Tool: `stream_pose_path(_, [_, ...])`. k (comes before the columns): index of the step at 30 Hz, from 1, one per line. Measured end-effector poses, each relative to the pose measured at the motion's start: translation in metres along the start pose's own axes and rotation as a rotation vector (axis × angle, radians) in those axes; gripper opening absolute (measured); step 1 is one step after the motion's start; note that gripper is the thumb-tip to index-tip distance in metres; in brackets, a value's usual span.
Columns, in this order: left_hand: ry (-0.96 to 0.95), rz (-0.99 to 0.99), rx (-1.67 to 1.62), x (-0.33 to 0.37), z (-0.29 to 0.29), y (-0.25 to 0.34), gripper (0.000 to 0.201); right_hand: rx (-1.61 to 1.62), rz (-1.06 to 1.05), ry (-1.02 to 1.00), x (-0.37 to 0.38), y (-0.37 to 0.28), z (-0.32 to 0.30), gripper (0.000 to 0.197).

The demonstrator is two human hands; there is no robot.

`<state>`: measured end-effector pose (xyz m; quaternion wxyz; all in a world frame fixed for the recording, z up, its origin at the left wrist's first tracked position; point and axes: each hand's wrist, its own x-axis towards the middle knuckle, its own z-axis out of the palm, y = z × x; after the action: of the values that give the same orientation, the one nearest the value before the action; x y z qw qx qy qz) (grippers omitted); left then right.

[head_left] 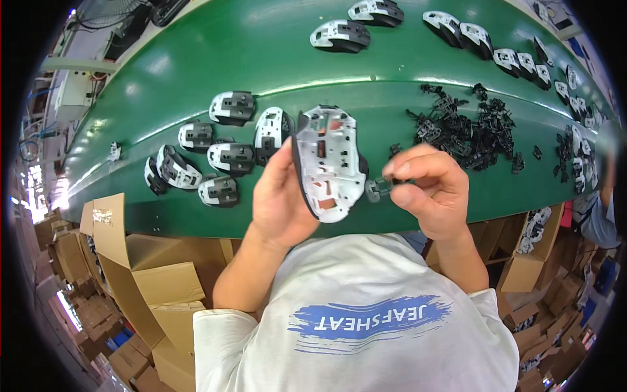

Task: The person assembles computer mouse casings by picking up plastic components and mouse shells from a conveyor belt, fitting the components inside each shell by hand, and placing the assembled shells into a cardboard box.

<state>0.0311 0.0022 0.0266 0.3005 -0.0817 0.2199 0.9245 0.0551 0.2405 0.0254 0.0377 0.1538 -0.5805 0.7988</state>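
In my left hand (pixel 277 199) is a computer mouse top shell (pixel 332 166), tilted so its white, hollow inside faces up at me. The fingers wrap its left edge. My right hand (pixel 431 186) pinches a small black plastic part (pixel 379 189) between thumb and fingertips, close beside the shell's lower right edge. Whether the part touches the shell I cannot tell. Further right on the green table lies a loose heap of similar black plastic parts (pixel 470 127). Left of the held shell, several white-and-black mouse shells (pixel 232 159) lie grouped together.
More mouse shells (pixel 339 36) stand along the far side of the green table (pixel 274 72), with a row of them (pixel 475 39) at the far right. Open cardboard boxes (pixel 166 284) stand below the near edge. Another person's arm (pixel 604 202) shows at the right rim.
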Motion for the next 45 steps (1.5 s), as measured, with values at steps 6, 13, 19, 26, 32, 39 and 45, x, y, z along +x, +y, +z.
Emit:
stream_pose_path(6, [0.042, -0.055, -0.098, 0.000, 0.007, -0.021, 0.068, -0.575, -0.093, -0.046, 0.013, -0.013, 0.006, 0.019])
stream_pose_path(13, [0.058, -0.087, 0.057, 0.008, 0.011, -0.029, 0.067, -0.915, -0.218, -0.057, 0.010, -0.023, -0.002, 0.014])
stream_pose_path(19, [0.101, 0.001, 0.138, 0.002, 0.011, -0.045, 0.064, -0.645, -0.010, 0.104, 0.001, -0.023, 0.009, 0.011])
stream_pose_path(26, [0.098, 0.040, 0.028, -0.004, 0.003, -0.048, 0.065, -0.789, 0.020, -0.009, -0.005, -0.028, 0.017, 0.012])
stream_pose_path(32, [0.026, 0.009, -0.020, -0.005, -0.002, -0.048, 0.063, -0.815, -0.142, -0.026, 0.001, -0.024, 0.011, 0.012])
stream_pose_path(39, [0.105, -0.181, -0.115, -0.005, 0.000, -0.046, 0.060, -1.002, -0.310, -0.321, 0.017, -0.038, -0.007, 0.017])
stream_pose_path(45, [0.193, -0.259, -0.004, -0.006, 0.014, -0.047, 0.056, -1.138, -0.344, -0.347, 0.022, -0.030, -0.007, 0.014])
